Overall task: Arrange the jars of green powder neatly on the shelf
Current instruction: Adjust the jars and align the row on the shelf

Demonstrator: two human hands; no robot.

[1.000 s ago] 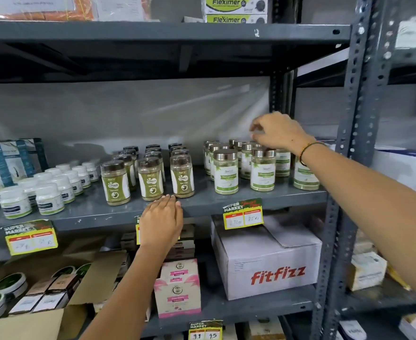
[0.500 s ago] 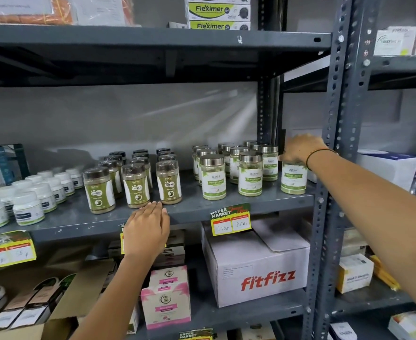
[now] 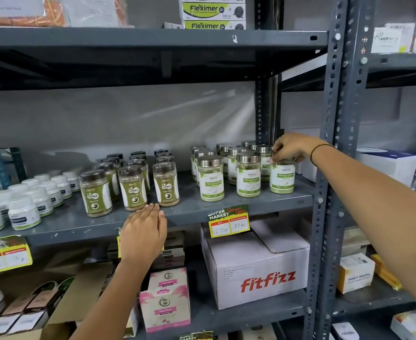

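You face a grey metal shelf (image 3: 226, 207) whose middle level carries all the stock that matters here, with a perforated upright post (image 3: 334, 168) rising at its right end. Below that level sits a white fitfizz carton (image 3: 258, 271), and just left of it a pink-and-white box (image 3: 165, 300). On the middle level, the jars of green powder (image 3: 229, 165) with silver lids stand in rows at the right, two of them at the front; to their left are brown-lidded Gaska jars (image 3: 133, 182) in three rows, and further left small white bottles (image 3: 30, 200). Your right hand (image 3: 291, 148) reaches past the post and grips the rightmost front jar (image 3: 282, 177) from above, fingers curled tight around its lid while the jar stands upright on the shelf, just beside the other silver-lidded ones. Your left hand (image 3: 144, 233) lies flat against the shelf's front edge, fingers straight and pressed together, tips just short of the front Gaska jars and holding nothing. A yellow price tag (image 3: 229, 223) hangs from the edge beneath the green powder jars.
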